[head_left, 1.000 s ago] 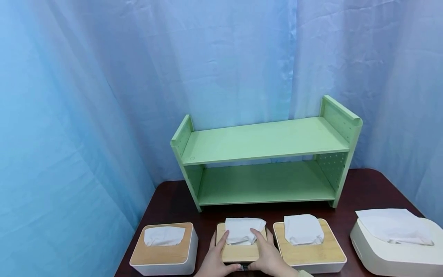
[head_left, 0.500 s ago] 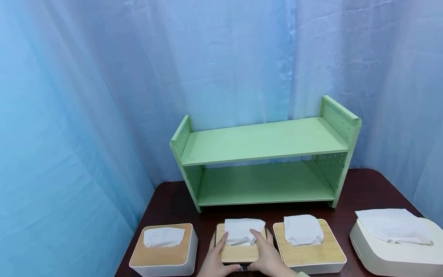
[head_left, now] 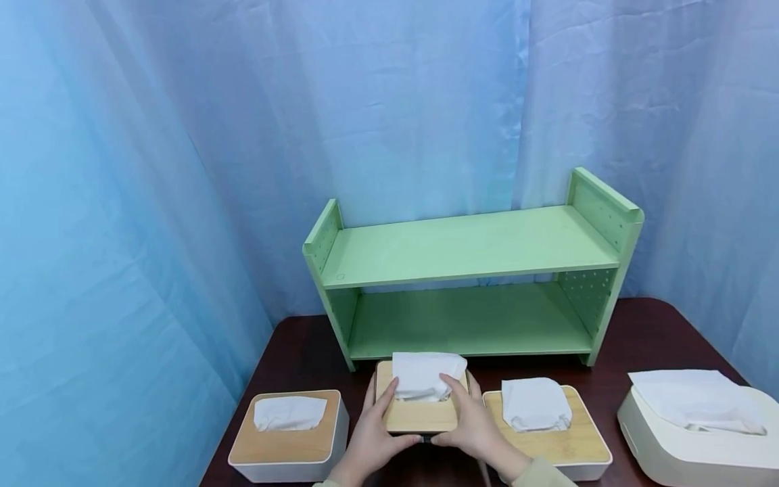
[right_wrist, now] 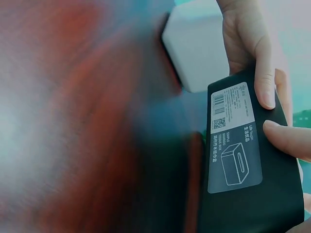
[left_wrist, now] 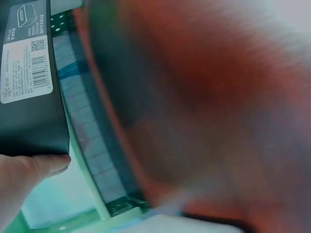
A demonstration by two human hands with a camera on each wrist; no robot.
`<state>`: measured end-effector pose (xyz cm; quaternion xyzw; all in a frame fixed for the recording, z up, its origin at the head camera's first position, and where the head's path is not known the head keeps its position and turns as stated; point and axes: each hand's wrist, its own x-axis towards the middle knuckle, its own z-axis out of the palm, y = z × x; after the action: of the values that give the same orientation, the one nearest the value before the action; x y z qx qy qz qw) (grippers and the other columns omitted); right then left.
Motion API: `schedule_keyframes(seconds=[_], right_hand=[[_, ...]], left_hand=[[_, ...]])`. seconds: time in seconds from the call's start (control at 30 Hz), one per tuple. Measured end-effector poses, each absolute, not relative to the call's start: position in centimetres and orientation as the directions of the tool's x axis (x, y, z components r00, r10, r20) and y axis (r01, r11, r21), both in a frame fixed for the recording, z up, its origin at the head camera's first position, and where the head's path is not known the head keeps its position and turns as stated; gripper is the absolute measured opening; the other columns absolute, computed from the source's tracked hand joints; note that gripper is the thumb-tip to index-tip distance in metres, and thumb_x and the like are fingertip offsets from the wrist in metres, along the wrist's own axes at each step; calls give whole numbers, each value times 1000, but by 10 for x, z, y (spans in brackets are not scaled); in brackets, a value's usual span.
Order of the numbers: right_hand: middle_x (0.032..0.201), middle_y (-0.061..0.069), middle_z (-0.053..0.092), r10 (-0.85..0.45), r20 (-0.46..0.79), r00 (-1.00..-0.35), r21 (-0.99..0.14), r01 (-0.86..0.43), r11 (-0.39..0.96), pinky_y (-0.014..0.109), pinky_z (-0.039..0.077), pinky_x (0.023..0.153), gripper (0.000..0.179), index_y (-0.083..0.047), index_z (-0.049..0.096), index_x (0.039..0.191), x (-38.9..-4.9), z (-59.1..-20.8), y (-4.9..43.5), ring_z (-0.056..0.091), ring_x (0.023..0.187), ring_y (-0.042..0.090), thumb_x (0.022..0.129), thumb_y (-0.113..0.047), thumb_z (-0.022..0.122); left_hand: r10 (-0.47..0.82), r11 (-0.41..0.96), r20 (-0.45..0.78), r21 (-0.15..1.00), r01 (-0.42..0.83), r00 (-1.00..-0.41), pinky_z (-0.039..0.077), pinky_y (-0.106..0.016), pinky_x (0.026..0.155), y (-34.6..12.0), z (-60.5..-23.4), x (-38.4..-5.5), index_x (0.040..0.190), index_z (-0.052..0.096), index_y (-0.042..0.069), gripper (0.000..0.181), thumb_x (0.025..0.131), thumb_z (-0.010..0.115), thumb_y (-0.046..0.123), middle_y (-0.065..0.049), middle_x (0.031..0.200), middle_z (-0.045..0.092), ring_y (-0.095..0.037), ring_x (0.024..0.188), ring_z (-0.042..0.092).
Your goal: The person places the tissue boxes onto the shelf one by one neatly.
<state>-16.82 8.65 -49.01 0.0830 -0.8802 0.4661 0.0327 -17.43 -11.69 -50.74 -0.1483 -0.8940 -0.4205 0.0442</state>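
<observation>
In the head view, both hands hold a small tissue box point(head_left: 420, 416) with a bamboo lid, black sides and a white tissue sticking up from its slot. My left hand point(head_left: 372, 436) grips its left side, and my right hand point(head_left: 479, 426) grips the right. The two thumbs lie along the near side, tips close together. In the right wrist view, a grey-and-white label point(right_wrist: 235, 138) with a box drawing and barcode shows on the black side, with the left hand point(right_wrist: 257, 53) above it. The left wrist view shows a thumb point(left_wrist: 34, 172) at the black box's edge point(left_wrist: 34, 126).
A green two-tier shelf point(head_left: 468, 247) stands at the back of the dark red table point(head_left: 657, 331). White tissue boxes with wooden lids sit left point(head_left: 280, 450) and right point(head_left: 548, 443) of the hands. A larger cream tissue box point(head_left: 688, 453) is at far right.
Both hands have raised the black-sided tissue box and moved it slightly forward toward the shelf. The other boxes stay where they were; the head view has shifted slightly.
</observation>
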Motion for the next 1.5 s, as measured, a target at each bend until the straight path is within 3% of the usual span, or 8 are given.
schedule_keyframes(seconds=[0.2, 0.5, 0.97, 1.5], right_hand=[[145, 42, 13, -128, 157, -979, -816, -202, 542, 54, 48, 86, 100, -6, 45, 138, -180, -472, 93, 45, 117, 57, 50, -15, 93], [148, 40, 9, -160, 144, -977, -814, -209, 542, 54, 47, 88, 98, -6, 42, 140, -199, -459, 101, 36, 127, 55, 57, -18, 92], [150, 38, 4, -153, 52, -987, -842, -126, 524, 55, 46, 89, 97, -7, 39, 143, -227, -469, 102, 26, 132, 56, 61, -15, 90], [151, 36, 6, -154, 62, -986, -857, -131, 498, 54, 45, 90, 98, -8, 41, 142, -237, -481, 95, 26, 132, 55, 59, -13, 90]], left_hand=[[227, 611, 215, 728, 311, -950, 43, -46, 97, -112, -490, -188, 148, 35, 14, 100, 65, 87, 35, -26, 155, 7, -41, 139, 26], [244, 585, 228, 740, 330, -943, 43, -48, 97, -109, -476, -207, 148, 33, 14, 98, 68, 86, 32, -26, 156, 6, -42, 139, 25], [222, 551, 156, 794, 256, -963, 38, -55, 100, -105, -492, -234, 148, 34, 15, 95, 69, 85, 32, -32, 153, 8, -48, 139, 20], [217, 571, 149, 782, 249, -965, 40, -54, 99, -112, -505, -239, 149, 31, 16, 97, 70, 83, 36, -33, 153, 5, -48, 138, 20]])
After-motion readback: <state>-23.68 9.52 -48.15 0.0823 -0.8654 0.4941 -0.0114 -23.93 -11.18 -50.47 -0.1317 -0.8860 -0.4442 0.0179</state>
